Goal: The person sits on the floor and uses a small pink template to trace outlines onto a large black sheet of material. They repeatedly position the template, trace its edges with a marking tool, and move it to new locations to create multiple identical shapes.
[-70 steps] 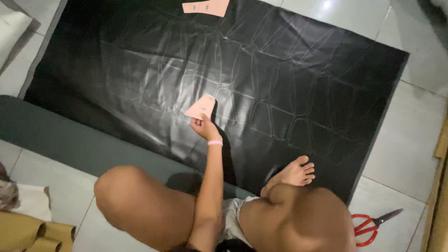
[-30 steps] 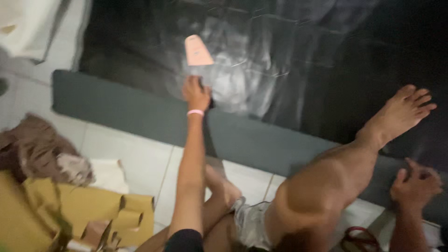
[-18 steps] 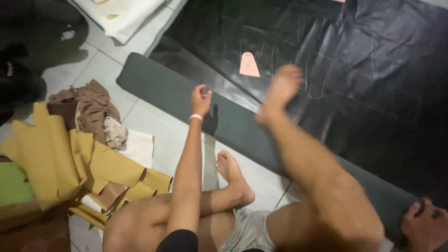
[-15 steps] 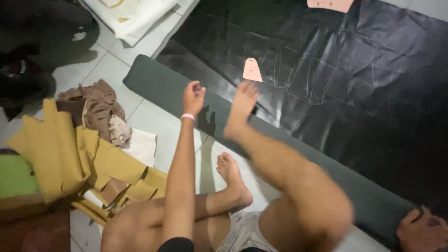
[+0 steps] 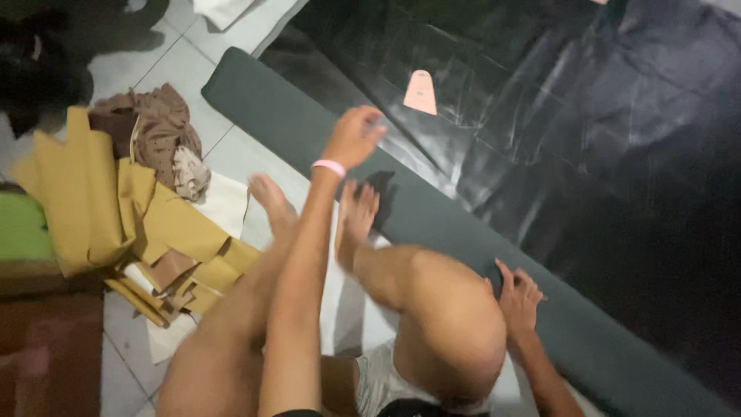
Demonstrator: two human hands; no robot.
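I see my left hand [image 5: 353,137] raised over the grey-green roll edge [image 5: 432,224], fingers loosely curled, empty. Right hand [image 5: 519,297] flat, open on it. Pink pattern piece [image 5: 421,93] lies on black sheet [image 5: 617,139], apart from both.

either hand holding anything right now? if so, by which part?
Nothing is held. The left hand hangs empty above the dark green rolled edge of the glossy black sheet; the right hand rests flat on that edge, fingers spread.

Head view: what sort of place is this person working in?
Probably a home or small workshop floor used for cutting material: a black sheet marked with outlines, a pink paper pattern piece lying on it, and mustard fabric offcuts piled on tiles.
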